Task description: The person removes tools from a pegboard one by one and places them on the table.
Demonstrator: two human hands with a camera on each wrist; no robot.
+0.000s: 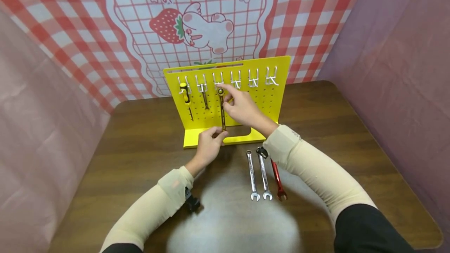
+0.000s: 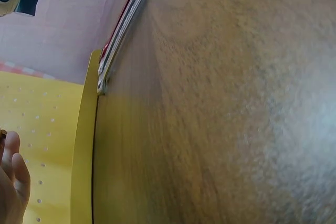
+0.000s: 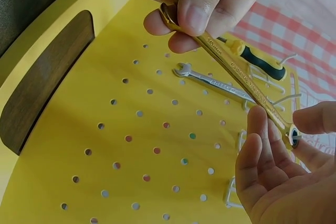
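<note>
A gold combination wrench (image 1: 222, 110) hangs lengthwise in front of the yellow pegboard (image 1: 261, 104), ring end up. My left hand (image 1: 209, 144) pinches its open-jaw lower end between thumb and fingers. At the top, my right hand (image 1: 241, 106) holds the ring end near the third hook from the left. In the right wrist view, a hook's tip shows in the ring of the gold wrench (image 3: 239, 74). Only part of the left hand (image 2: 13, 182) shows at the left wrist view's edge.
A yellow-black screwdriver (image 1: 184, 93) and a small silver wrench (image 1: 205, 98) hang on the left hooks. More metal hooks (image 1: 253, 79) line the board's right. Two silver wrenches (image 1: 252, 175) and a red wrench (image 1: 277, 179) lie on the wooden table (image 1: 140, 159).
</note>
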